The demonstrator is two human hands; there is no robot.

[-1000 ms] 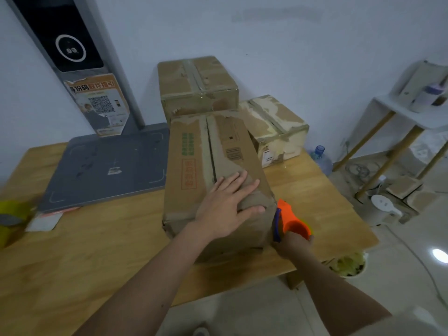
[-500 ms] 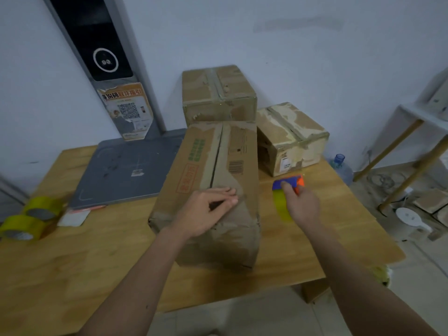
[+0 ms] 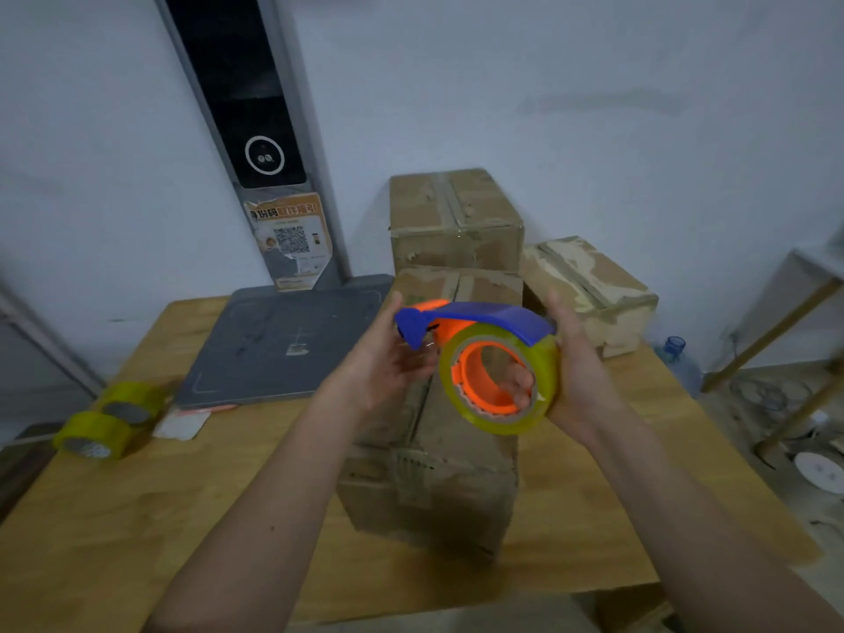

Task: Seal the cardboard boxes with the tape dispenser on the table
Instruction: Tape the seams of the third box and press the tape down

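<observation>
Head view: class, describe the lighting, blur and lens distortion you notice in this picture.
Head view: dim, bluish, even light; the tape dispenser and both hands look soft with blur; wide-angle distortion slants the dark panel on the wall; the tape rolls at the left edge are smeared.

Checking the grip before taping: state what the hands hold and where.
Right hand grips the tape dispenser through its orange core; left hand touches its blue front end.

The tape dispenser [image 3: 484, 354] was blue and orange, with a yellow tape roll [image 3: 543, 381] on it. The boxes [image 3: 438, 472] were brown. The worktop [image 3: 137, 518] was light wood. Two more tape rolls [image 3: 107, 422] were yellow. The board [image 3: 283, 344] was grey.
</observation>
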